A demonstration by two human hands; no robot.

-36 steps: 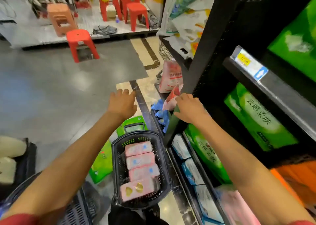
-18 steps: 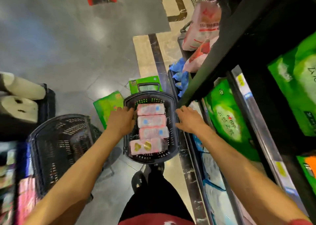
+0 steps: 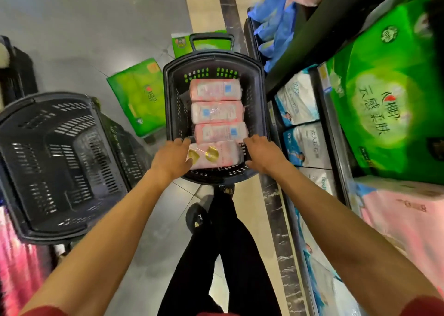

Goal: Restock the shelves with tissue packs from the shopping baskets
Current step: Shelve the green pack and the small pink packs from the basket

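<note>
A black shopping basket (image 3: 212, 57) stands on the floor in front of me with several pink tissue packs lying in a row inside. The nearest pink tissue pack (image 3: 217, 155), marked with gold shapes, lies against the basket's near wall. My left hand (image 3: 171, 159) clasps its left end and my right hand (image 3: 263, 154) clasps its right end. The pack still rests in the basket. To the right the dark shelf unit (image 3: 330, 123) holds a big green tissue pack (image 3: 389, 99).
An empty black basket (image 3: 55, 162) stands at the left. Two green packs (image 3: 137, 95) lie on the floor beyond the baskets. Blue-white packs (image 3: 298, 99) fill the low shelf, with a pink pack (image 3: 403, 219) nearer me. My legs and shoe (image 3: 199, 217) are below the basket.
I have bent down from the shelf; both hands dropped from the shelf post and basket rim to the ends of the nearest pink pack.
</note>
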